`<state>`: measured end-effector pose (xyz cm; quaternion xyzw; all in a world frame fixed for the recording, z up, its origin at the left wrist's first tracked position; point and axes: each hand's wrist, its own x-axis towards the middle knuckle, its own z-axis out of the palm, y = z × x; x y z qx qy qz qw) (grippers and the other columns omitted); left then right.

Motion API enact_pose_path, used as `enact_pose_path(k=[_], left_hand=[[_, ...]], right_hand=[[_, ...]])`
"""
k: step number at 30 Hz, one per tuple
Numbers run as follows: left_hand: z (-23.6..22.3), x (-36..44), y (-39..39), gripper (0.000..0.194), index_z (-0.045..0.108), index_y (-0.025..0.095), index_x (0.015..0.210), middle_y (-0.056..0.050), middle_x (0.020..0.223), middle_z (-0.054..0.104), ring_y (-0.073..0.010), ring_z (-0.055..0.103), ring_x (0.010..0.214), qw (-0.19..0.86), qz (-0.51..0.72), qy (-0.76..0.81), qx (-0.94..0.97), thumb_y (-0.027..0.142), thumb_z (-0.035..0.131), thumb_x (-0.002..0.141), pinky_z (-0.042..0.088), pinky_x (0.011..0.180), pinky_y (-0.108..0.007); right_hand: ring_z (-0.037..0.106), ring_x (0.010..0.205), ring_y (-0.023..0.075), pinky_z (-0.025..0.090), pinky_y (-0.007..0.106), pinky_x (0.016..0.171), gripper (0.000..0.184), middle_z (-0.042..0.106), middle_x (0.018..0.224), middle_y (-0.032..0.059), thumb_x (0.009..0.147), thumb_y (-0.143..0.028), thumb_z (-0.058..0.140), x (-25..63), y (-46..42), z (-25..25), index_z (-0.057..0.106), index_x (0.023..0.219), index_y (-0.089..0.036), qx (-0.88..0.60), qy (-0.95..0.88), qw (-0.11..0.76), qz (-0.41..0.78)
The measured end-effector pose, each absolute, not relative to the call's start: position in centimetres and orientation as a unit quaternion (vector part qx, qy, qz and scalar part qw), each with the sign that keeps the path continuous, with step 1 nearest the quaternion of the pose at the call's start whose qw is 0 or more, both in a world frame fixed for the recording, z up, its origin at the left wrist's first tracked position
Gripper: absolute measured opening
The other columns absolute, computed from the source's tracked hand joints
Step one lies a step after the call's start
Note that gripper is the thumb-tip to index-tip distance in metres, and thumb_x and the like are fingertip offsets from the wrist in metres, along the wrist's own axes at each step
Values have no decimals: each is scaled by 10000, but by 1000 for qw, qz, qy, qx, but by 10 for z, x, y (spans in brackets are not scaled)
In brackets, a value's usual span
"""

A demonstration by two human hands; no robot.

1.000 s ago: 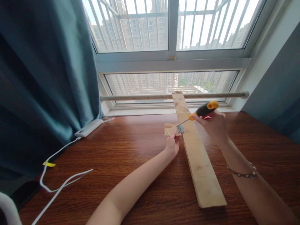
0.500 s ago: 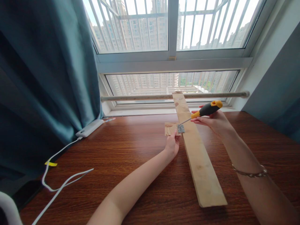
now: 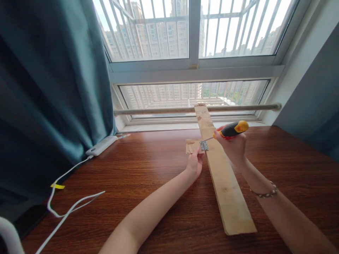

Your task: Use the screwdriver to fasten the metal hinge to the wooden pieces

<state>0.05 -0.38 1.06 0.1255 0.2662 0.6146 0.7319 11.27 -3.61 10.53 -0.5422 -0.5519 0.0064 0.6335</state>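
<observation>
A long pale wooden plank [image 3: 225, 183] lies on the dark wooden table [image 3: 148, 183], running from the near right up to the window rail. A small wooden block [image 3: 191, 145] sits against its left edge, joined by a small metal hinge [image 3: 203, 145]. My left hand [image 3: 194, 164] pinches the block and the hinge's lower edge, fingers closed. My right hand [image 3: 233, 148] grips a screwdriver [image 3: 230, 129] with a black and yellow handle. Its thin shaft slants down to the left, with the tip on the hinge.
A teal curtain [image 3: 53, 91] hangs at the left. A white power bank [image 3: 102, 145] with white cables [image 3: 69, 208] lies near the table's left edge. A horizontal rail [image 3: 159, 110] runs along the window behind the table.
My right hand has shifted left and closed round the screwdriver handle again after loosening its grip half a second ago. The left hand and the wood have stayed put.
</observation>
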Motion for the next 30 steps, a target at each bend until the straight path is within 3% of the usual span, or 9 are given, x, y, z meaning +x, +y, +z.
enact_pose_path(k=[4,7,9,13,17,19,25,30], left_hand=[[9,1,-3,150,635,124,896,-82,872,688,-118,643,699,726,619,274,121,66,573,773,515,614,-190],[8,1,-2,143,631,126,888,-72,867,688,-109,637,674,723,622,276,115,66,571,773,510,601,-187],[10,1,-2,154,631,129,895,-71,892,688,-112,642,701,721,625,277,113,60,570,771,512,625,-189],[14,1,-4,170,633,126,908,-88,971,683,-136,652,791,719,625,282,117,54,570,767,515,697,-212],[14,1,-4,168,633,119,909,-96,988,679,-145,653,825,718,624,284,121,52,566,770,511,733,-224],[12,0,-3,169,633,120,913,-93,959,684,-142,653,807,719,622,283,123,55,567,771,511,721,-225],[9,-1,-1,158,626,126,913,-83,900,686,-134,643,734,725,616,275,140,79,578,770,510,673,-232],[12,0,-4,146,627,115,906,-87,887,682,-124,632,726,726,617,264,148,78,569,778,500,663,-218]], right_hand=[[545,425,108,453,221,389,330,673,754,45,619,-364,756,120,-36,115,619,823,-144,-473,-530,654,258],[637,579,150,557,253,558,377,677,812,58,540,-310,814,131,-40,127,632,819,-135,-429,-515,625,400],[662,648,182,574,287,639,412,680,810,58,510,-292,831,136,-42,132,647,843,-134,-427,-514,604,434],[663,605,230,578,339,567,386,687,739,66,504,-363,823,136,-42,130,672,772,-130,-502,-530,598,331],[660,577,258,563,368,604,273,644,538,50,614,-411,746,128,-40,123,659,578,-154,-597,-564,559,111],[659,560,246,555,352,619,275,634,508,45,662,-398,707,125,-40,123,649,537,-160,-613,-562,553,61],[642,482,216,531,275,471,317,646,522,61,650,-433,701,129,-45,130,658,585,-126,-598,-506,611,112],[622,429,209,498,247,403,312,623,474,56,639,-420,704,131,-47,133,650,569,-121,-615,-520,579,123]])
